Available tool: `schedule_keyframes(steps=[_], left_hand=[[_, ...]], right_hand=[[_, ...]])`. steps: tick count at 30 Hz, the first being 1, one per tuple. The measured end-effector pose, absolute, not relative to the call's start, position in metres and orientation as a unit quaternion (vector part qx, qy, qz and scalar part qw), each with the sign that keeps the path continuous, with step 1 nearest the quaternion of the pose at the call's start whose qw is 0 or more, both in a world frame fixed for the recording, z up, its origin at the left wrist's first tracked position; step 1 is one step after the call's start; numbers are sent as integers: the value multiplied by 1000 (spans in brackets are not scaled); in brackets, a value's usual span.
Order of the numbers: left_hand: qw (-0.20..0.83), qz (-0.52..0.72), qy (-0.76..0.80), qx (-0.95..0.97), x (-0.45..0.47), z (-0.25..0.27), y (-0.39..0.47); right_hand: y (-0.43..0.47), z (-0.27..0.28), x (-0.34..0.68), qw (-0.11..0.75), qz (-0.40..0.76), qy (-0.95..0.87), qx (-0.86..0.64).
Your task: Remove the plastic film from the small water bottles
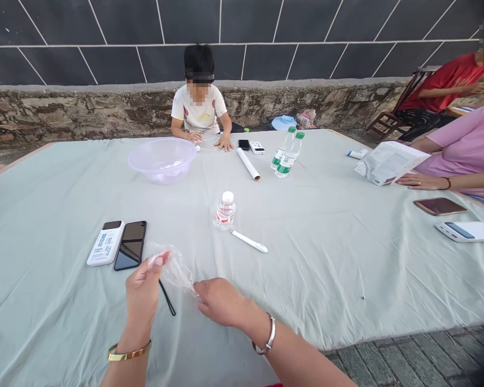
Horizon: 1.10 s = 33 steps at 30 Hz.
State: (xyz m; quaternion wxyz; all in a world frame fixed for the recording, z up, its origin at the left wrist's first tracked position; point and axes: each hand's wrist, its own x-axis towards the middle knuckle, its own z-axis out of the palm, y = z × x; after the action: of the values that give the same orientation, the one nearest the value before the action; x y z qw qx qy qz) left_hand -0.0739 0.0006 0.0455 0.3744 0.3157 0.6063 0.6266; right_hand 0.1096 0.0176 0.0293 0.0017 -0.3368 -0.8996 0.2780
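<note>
Stretched between my two hands is a crumpled piece of clear plastic film. My left hand, with a gold bangle at the wrist, pinches its upper left end between thumb and fingers. The lower right end is gripped by my right hand, which wears a silver bangle. Just beyond my left hand lie a black phone and a white power bank. A thin black strap hangs beside my left wrist. Ahead of my right hand are a white pen-like tool and a small clear bottle with a white cap.
A pale cloth covers the table. Farther off stand a translucent purple basin, a white roll and two green-capped water bottles. A person sits opposite; another in pink holds a white booklet at right.
</note>
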Motion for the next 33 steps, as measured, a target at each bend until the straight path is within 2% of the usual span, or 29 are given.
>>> schedule_keyframes(steps=[2,3,5,8,11,13,16,21,25,27,31,33], left_hand=[[307,532,652,443,-70,39,1],[310,483,656,491,-69,36,-1],[390,422,632,519,-66,31,-7],[571,455,559,393,-59,27,-14],[632,573,483,197,-51,29,-10],[603,636,461,137,-46,31,-4],[519,661,508,187,-41,34,1],[252,539,628,501,-37,30,-10],[78,498,619,602,-37,21,-13],[82,503,614,603,-36,16,-9],[278,500,597,562,-37,7,2],[323,502,597,536,-40,4,7]], right_hand=[[17,43,111,34,266,-912,-310],[19,49,113,69,276,-907,-310],[27,57,118,161,325,-866,-343],[39,54,121,275,403,-761,-428],[36,39,113,279,415,-741,-448],[27,31,105,238,407,-762,-444],[13,28,95,204,455,-745,-443],[12,38,90,270,760,-488,-334],[18,43,95,313,836,-344,-292],[21,43,98,313,843,-328,-290],[29,38,104,271,830,-374,-313],[32,35,105,245,819,-400,-330]])
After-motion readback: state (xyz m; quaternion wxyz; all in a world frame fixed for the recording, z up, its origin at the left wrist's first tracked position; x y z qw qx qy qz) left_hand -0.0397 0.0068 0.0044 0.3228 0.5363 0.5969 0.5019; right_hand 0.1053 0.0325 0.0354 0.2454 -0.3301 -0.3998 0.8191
